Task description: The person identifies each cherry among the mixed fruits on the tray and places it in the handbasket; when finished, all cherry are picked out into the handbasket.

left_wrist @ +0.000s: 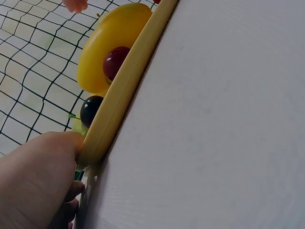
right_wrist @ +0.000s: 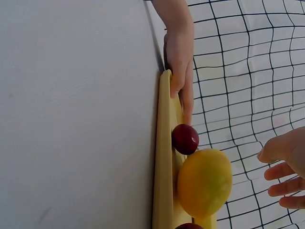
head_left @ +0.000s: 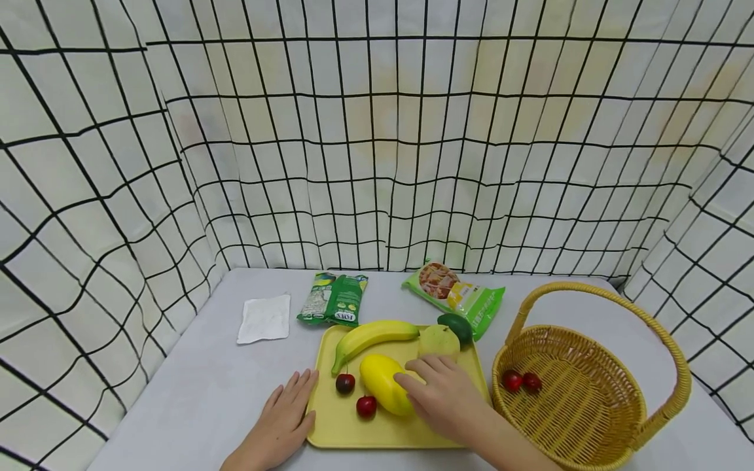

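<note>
My left hand [head_left: 281, 417] lies flat at the left edge of the yellow tray [head_left: 336, 433], its thumb on the rim and its fingers straight. Over the tray's right half hovers my right hand [head_left: 448, 396], fingers loosely bent, holding nothing; the right wrist view shows it apart from the yellow mango [right_wrist: 205, 183]. A dark cherry [head_left: 345, 384] and a red cherry [head_left: 366, 407] sit left of the mango. Another cherry [right_wrist: 189, 226] peeks in at the bottom of the right wrist view. Behind lie a banana [head_left: 377, 332], a pale green round fruit [head_left: 439, 341] and a dark green fruit [head_left: 455, 326].
A wicker basket [head_left: 580, 399] with a tall handle stands right of the tray, two red cherries [head_left: 512, 381] inside. Behind the tray are a green snack packet [head_left: 334, 299] and another green packet [head_left: 456, 294]. A white tissue [head_left: 264, 319] lies back left. Black-gridded white walls surround the table.
</note>
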Demonstrator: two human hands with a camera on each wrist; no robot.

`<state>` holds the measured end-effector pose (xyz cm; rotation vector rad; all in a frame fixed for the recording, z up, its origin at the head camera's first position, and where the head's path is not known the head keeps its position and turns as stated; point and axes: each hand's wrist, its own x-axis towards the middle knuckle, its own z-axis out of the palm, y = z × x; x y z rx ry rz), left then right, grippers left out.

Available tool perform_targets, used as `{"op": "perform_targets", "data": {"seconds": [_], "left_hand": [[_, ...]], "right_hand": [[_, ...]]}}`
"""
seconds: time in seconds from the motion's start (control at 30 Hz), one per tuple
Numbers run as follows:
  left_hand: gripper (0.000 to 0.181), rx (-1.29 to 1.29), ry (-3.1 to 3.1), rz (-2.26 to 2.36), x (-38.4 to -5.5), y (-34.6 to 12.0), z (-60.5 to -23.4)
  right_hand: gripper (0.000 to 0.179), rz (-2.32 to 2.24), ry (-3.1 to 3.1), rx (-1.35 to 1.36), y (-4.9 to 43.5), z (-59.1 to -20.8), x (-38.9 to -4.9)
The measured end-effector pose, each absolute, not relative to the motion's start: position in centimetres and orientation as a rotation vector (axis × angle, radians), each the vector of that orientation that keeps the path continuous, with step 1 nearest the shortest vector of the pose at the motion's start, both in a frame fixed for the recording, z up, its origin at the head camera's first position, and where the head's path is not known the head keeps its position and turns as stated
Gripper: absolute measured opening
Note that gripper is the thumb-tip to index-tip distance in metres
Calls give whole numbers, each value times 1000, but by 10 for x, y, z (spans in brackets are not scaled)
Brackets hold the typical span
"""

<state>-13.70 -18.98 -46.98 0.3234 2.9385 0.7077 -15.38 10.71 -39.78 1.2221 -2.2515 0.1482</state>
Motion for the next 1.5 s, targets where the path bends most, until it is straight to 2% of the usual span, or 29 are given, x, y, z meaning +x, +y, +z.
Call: {"op": "perform_targets", "data": {"seconds": [0.23,0.87,1.17,1.5], "left_hand": [[58,340,2945,705,-137,-189,-470],[58,347,2955,682,-136,-192,-472],[58,353,2955,685,-136,-193,-473],[59,339,2937,691,-136,-192,-471]], "right_hand": [[29,140,-2300,1268,96,-403,-153],[19,149,-2199,1473,64,-414,-150],[24,70,-2303,1609,59,-424,-147],[21,13,-2358,1619,54,-429,-149]]}}
